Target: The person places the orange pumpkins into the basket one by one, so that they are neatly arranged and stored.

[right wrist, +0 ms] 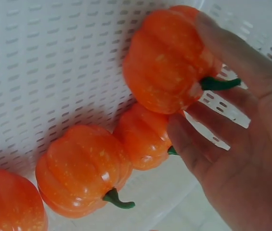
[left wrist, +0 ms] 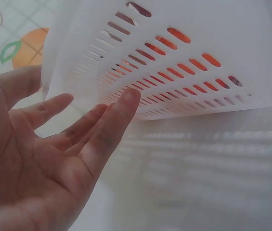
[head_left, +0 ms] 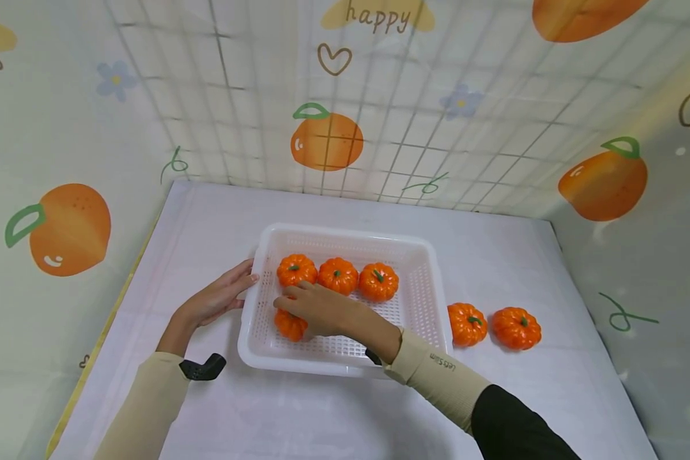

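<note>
A white perforated plastic basket (head_left: 345,369) stands on the table. My left hand (head_left: 218,297) is at its left side, the thumb over the rim and the fingers along the outer wall. Inside the basket, my right hand (head_left: 328,310) grips a small orange pumpkin (right wrist: 167,62) between thumb and fingers, its green stem towards the palm. This pumpkin is at the front left of the basket. Behind it, a row of three more pumpkins runs along the back: the left pumpkin (head_left: 293,267), the middle pumpkin (head_left: 338,275) and the right pumpkin (head_left: 378,282).
Two pumpkins lie on the table right of the basket: one pumpkin (head_left: 467,324) beside its wall, another pumpkin (head_left: 516,328) farther right. A white cloth covers the table (head_left: 207,211). A fruit-printed curtain (head_left: 264,140) hangs behind, with a wire grid showing through.
</note>
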The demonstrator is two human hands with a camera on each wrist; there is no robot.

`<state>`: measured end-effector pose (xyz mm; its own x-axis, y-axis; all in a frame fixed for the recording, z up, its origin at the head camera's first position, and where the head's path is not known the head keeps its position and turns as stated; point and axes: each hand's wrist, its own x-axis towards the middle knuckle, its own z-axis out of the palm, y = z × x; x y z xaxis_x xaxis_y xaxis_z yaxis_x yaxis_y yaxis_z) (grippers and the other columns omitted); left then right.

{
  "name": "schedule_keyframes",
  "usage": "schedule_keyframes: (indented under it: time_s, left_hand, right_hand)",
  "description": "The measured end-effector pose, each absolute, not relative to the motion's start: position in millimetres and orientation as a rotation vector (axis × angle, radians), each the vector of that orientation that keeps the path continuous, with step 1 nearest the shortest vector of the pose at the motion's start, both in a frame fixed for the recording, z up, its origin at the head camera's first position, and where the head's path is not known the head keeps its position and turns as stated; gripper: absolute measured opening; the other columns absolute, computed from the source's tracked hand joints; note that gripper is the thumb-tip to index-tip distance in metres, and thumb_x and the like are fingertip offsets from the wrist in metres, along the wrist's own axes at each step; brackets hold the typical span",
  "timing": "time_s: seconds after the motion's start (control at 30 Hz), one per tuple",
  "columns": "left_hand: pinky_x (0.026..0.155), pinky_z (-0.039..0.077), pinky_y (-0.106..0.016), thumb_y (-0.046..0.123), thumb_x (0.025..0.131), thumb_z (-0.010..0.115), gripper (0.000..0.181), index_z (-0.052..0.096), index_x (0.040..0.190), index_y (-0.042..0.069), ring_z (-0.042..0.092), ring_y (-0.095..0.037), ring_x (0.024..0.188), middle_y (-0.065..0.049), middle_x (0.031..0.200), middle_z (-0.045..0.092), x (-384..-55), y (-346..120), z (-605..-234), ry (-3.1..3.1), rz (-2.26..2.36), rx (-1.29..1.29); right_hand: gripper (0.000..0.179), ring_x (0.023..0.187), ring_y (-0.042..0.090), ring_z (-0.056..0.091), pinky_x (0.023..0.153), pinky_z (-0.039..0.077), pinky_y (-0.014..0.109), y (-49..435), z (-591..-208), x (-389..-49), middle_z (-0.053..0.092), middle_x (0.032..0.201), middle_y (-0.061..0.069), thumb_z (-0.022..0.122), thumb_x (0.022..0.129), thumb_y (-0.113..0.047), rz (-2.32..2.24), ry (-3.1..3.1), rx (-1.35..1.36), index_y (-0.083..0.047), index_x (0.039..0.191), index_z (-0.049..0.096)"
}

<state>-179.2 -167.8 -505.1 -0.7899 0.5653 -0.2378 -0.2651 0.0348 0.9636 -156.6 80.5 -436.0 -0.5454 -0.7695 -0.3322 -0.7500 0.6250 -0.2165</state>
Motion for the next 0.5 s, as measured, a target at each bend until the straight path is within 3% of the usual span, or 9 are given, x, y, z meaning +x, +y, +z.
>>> schedule_keyframes:
  time_s: [0.3, 0.5]
  left_hand:
    - [0.099, 0.049, -0.053, 0.032, 0.107, 0.046, 0.063, 0.015, 0.161, 0.021, 0.036, -0.041, 0.14, -0.011, 0.163, 0.018, -179, -170, -505, 1.735, 1.81, 0.317]
    - [0.098, 0.049, -0.053, 0.032, 0.108, 0.045, 0.062, 0.014, 0.161, 0.022, 0.036, -0.041, 0.14, -0.012, 0.163, 0.019, -179, -168, -507, 1.721, 1.813, 0.33]
  right_hand:
    - [0.071, 0.126, 0.021, 0.046, 0.106, 0.045, 0.033, 84, -424, -158, 0.049, 0.144, 0.003, 0.083, 0.083, -0.021, -0.081, 2.467, -1.232, -0.02, 0.145, 0.048]
    - [0.075, 0.135, 0.022, 0.04, 0.11, 0.041, 0.037, 91, -416, -159, 0.043, 0.15, 0.003, 0.084, 0.082, -0.021, -0.15, 2.476, -1.189, -0.019, 0.147, 0.046]
